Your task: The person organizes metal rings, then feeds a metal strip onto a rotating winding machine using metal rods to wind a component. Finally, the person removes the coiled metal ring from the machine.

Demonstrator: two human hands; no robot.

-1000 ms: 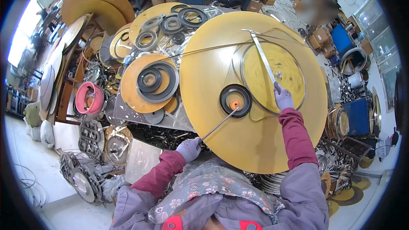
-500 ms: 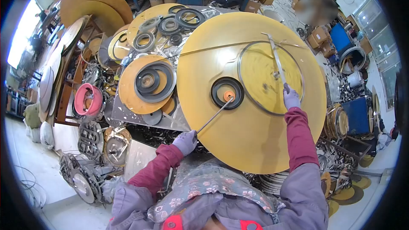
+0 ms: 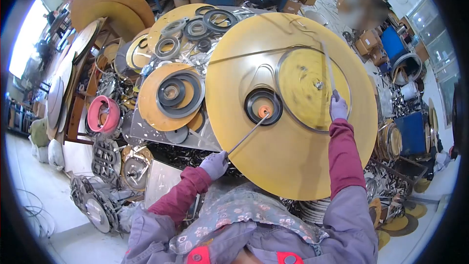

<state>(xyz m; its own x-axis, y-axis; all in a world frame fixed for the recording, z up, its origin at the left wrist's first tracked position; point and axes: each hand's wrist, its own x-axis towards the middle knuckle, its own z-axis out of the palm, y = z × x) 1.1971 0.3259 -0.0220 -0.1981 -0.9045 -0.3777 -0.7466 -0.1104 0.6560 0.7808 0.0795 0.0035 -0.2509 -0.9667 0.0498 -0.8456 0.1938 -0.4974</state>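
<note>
Gripping a bar [image 3: 328,65], the right hand [image 3: 338,108] has swung clear of the bolt [image 3: 319,85] leftward; the left hand [image 3: 214,165] grips a rod [image 3: 246,135].

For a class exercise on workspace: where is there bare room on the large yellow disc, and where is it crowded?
On the large yellow disc, bare room lies between the rod and the right sleeve, and left of the black ring, below the long strip. Crowded: the table to its left, strewn with rings.
</note>
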